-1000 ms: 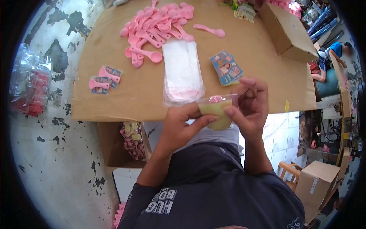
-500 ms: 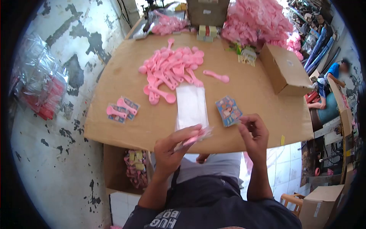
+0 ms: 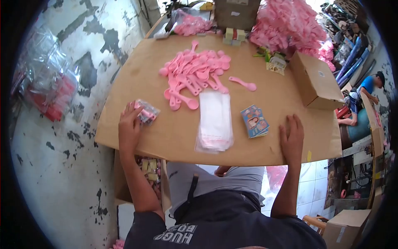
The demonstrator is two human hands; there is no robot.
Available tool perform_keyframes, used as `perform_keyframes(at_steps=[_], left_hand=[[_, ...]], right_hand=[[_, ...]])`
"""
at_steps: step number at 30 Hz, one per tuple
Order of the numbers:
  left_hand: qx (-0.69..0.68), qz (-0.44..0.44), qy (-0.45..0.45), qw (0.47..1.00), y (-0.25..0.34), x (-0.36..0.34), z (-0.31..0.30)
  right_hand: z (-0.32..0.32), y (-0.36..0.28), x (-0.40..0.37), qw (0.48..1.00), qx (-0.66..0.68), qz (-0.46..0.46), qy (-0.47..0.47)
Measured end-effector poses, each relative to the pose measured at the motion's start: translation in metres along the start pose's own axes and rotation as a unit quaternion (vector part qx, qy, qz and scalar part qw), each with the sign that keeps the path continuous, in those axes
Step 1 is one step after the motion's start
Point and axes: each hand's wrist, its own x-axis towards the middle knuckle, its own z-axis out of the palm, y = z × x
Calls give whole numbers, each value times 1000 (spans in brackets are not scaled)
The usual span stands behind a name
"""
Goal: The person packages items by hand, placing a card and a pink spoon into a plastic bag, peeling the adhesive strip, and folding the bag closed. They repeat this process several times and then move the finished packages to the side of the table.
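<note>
My left hand [image 3: 130,126] is at the table's left side, its fingers closed over a bagged pink measuring spoon [image 3: 144,113] on top of other packets. The fingers partly hide those packets. My right hand [image 3: 292,139] lies on the cardboard-covered table, fingers stretched out, holding nothing. Left of it is a small stack of blue printed cards [image 3: 254,121]. A stack of clear plastic bags [image 3: 214,120] lies in the middle, its near edges slightly fanned. Behind the bags is a heap of loose pink measuring spoons [image 3: 195,70]. One single spoon [image 3: 243,84] lies apart to the right.
An open-sided cardboard box [image 3: 317,81] stands at the right edge. Pink plastic bundles [image 3: 288,27] and a brown box [image 3: 236,14] are at the back. A box of packed goods [image 3: 151,172] sits below the table. Another person [image 3: 365,89] sits far right.
My left hand has moved left with the bagged spoon, down onto the packets there. My right hand has moved right, away from the cards, and flattened onto the table.
</note>
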Motion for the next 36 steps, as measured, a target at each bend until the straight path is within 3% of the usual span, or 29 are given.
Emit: perform_keyframes(at_steps=[1, 3, 6, 22, 25, 28, 36], left_hand=[[6, -7, -5, 1000, -8, -5, 5], [-142, -19, -1, 990, -14, -9, 14], [-99, 9, 23, 995, -13, -12, 20], [-176, 39, 3, 984, -16, -14, 19], [-112, 48, -3, 993, -14, -15, 17], [-177, 48, 24, 983, -15, -17, 18], [-130, -23, 77, 988, -20, -18, 24]], right_hand=[[-1, -2, 2, 1000, 4, 11, 4], [0, -2, 2, 1000, -4, 21, 16], [1, -5, 3, 1000, -8, 17, 15], [6, -3, 5, 999, -17, 16, 32], [7, -1, 5, 999, -21, 18, 45], [6, 3, 6, 999, -3, 10, 43], [12, 10, 15, 997, 21, -1, 77]])
